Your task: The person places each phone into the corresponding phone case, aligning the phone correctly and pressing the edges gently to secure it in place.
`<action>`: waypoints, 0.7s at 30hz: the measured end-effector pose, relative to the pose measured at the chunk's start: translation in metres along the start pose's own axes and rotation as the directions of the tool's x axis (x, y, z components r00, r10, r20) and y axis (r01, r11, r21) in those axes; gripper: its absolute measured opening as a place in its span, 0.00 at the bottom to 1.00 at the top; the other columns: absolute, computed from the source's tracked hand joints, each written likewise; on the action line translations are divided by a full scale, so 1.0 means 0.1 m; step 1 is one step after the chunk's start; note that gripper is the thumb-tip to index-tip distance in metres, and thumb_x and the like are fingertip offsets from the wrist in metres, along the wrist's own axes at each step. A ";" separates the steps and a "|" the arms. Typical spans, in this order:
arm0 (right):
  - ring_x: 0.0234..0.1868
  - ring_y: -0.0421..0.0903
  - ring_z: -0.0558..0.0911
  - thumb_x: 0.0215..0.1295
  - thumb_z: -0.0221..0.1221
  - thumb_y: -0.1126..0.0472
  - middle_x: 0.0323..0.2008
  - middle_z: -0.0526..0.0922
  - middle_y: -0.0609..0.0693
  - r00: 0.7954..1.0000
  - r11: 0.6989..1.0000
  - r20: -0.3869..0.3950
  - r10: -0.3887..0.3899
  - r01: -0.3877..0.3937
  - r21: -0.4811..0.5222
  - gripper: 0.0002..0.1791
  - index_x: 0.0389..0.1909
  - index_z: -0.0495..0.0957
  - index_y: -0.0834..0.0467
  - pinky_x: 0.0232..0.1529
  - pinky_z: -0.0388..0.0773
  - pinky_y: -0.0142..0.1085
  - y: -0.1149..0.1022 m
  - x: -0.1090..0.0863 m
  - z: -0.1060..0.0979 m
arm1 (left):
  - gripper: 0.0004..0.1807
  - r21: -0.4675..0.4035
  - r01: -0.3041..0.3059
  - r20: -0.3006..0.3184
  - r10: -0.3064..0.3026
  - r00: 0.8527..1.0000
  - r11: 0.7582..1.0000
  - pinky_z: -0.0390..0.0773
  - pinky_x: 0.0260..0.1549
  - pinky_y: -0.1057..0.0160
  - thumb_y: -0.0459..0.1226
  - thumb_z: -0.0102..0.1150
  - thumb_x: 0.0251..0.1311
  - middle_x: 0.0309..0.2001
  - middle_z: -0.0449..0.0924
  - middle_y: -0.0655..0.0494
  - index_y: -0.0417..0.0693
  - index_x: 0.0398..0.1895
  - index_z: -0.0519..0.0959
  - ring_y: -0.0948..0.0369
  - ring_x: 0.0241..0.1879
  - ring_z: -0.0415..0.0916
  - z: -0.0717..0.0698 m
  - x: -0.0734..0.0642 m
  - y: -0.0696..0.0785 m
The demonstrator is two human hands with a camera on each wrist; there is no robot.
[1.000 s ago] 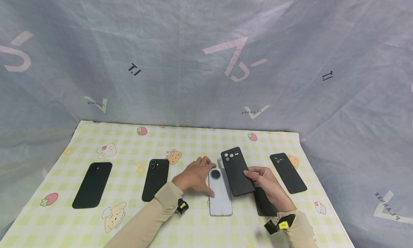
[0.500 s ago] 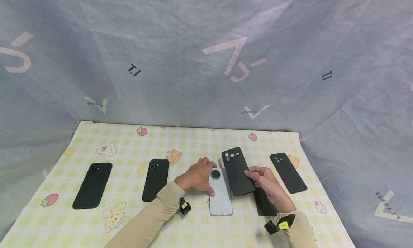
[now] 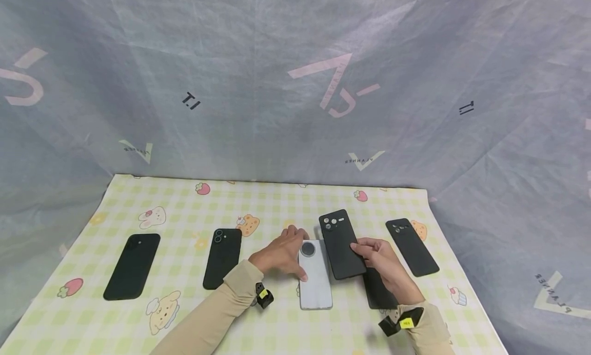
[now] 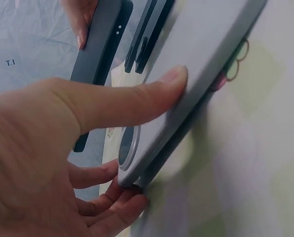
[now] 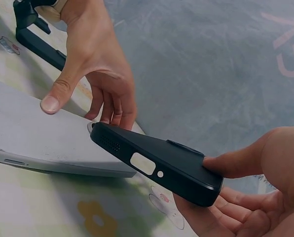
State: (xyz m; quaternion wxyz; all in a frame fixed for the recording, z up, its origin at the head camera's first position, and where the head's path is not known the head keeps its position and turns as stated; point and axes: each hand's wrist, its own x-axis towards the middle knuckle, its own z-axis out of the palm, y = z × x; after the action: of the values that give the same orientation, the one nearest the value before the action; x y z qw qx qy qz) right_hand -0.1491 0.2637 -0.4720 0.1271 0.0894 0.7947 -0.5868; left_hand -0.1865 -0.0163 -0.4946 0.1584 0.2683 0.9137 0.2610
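Observation:
A white phone (image 3: pixel 317 286) with a round dark camera ring lies back up at the table's middle. My left hand (image 3: pixel 281 253) holds it: in the left wrist view the thumb (image 4: pixel 137 101) rests across its back and the fingers curl at its camera end. With thumb and fingers, my right hand (image 3: pixel 383 262) pinches the lower right side of a black phone case (image 3: pixel 342 250), tilted above the white phone's right edge. Light shows through the case's camera holes, and its port cutout faces the right wrist view.
Partly hidden behind my right hand lies a dark flat slab (image 3: pixel 378 291). Another black case (image 3: pixel 413 247) lies at the right. To the left are a black phone (image 3: pixel 222 257) with two lenses and a second black phone-shaped piece (image 3: pixel 132 266). A grey cloth (image 3: pixel 258 88) hangs behind the checked tablecloth (image 3: pixel 272 201).
The black case has shifted very slightly to the right in my right hand. My left hand stays on the white phone.

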 end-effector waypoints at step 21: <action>0.36 0.41 0.87 0.77 0.65 0.58 0.37 0.91 0.47 1.000 1.000 -0.029 -0.002 0.003 0.021 0.20 0.58 0.82 0.70 0.44 0.82 0.34 0.01 0.00 -0.03 | 0.54 -0.440 -0.044 -0.049 0.025 0.998 0.897 0.80 0.47 0.58 0.31 0.85 0.50 0.45 0.82 0.57 0.49 0.77 0.60 0.63 0.42 0.81 0.14 -0.17 -0.08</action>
State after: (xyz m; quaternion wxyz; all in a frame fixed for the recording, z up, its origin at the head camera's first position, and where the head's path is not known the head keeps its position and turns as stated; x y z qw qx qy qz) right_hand -0.1495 0.2663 -0.4723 0.1140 0.0982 0.7904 -0.5939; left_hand -0.1707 -0.0263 -0.5077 0.1911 0.2363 0.8290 0.4695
